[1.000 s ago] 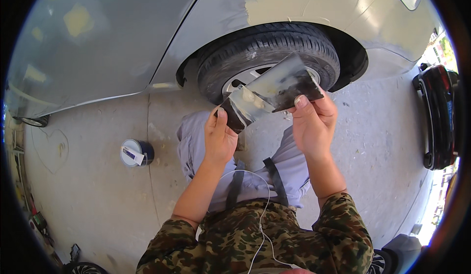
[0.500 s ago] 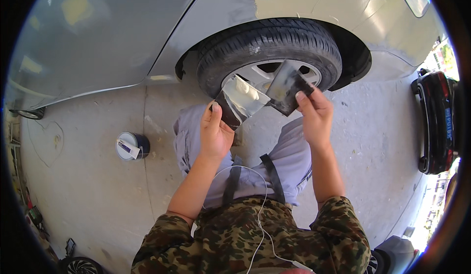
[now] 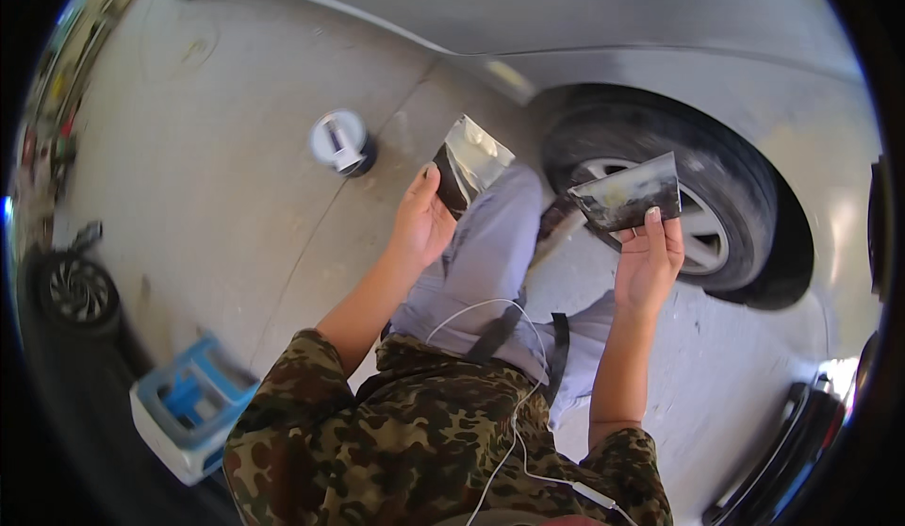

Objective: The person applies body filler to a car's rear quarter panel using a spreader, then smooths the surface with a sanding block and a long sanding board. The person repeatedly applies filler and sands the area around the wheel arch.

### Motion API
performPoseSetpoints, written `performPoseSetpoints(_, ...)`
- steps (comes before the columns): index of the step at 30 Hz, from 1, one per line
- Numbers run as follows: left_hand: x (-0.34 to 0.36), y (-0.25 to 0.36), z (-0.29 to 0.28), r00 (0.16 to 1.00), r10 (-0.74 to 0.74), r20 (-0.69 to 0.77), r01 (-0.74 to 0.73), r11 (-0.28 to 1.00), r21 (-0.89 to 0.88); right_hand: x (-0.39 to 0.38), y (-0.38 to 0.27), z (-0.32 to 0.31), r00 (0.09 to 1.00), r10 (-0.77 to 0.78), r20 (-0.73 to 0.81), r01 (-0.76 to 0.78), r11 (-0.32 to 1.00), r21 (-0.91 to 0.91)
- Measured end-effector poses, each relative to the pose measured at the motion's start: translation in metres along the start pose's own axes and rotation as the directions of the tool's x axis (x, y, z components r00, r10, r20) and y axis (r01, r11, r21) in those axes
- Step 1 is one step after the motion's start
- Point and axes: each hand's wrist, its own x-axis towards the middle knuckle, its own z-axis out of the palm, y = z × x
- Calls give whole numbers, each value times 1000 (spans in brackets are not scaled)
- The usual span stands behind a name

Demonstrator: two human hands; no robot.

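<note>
Left grip (image 3: 424, 224) clasps a flat dark plate (image 3: 468, 168), perhaps plastic, part-coated in glossy cream paste (image 3: 482, 147), beside the raised knee (image 3: 514, 201); the right grip (image 3: 649, 267) pinches a thin smeared rectangle (image 3: 622, 200) before the rubber tyre (image 3: 617, 139), a cylindrical container (image 3: 323, 141) beyond.

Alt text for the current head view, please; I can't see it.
The person's left grip holds a flat, dark rectangular plate smeared with cream paste; apart from it, the right grip holds another flat, dark, smeared rectangular plate. Ahead are a grey car body with a black-tyred silver wheel and, to the left, a round, blue tin with a pale lid.
</note>
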Motion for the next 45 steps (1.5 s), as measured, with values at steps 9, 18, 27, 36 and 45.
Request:
performPoseSetpoints(9, 0, 94, -180, 814, 401, -421, -109, 817, 566, 43, 127, 89, 921, 369, 129, -346, 923, -166)
performPoseSetpoints(18, 56, 101, -259, 782, 250, -571, 111, 846, 522, 69, 238, 147, 797, 573, 191, -544, 818, -186)
performPoseSetpoints(27, 95, 111, -275, 747, 287, -599, 36, 883, 468, 90, 260, 139, 794, 600, 96, -575, 793, -200)
performPoseSetpoints(36, 77, 131, -258, 673, 387, -630, 293, 643, 708, 91, 343, 165, 700, 714, -15, -685, 665, -297)
performPoseSetpoints(45, 77, 151, -271, 656, 486, -577, 344, 488, 802, 52, 419, 164, 504, 860, -87, -821, 444, -360)
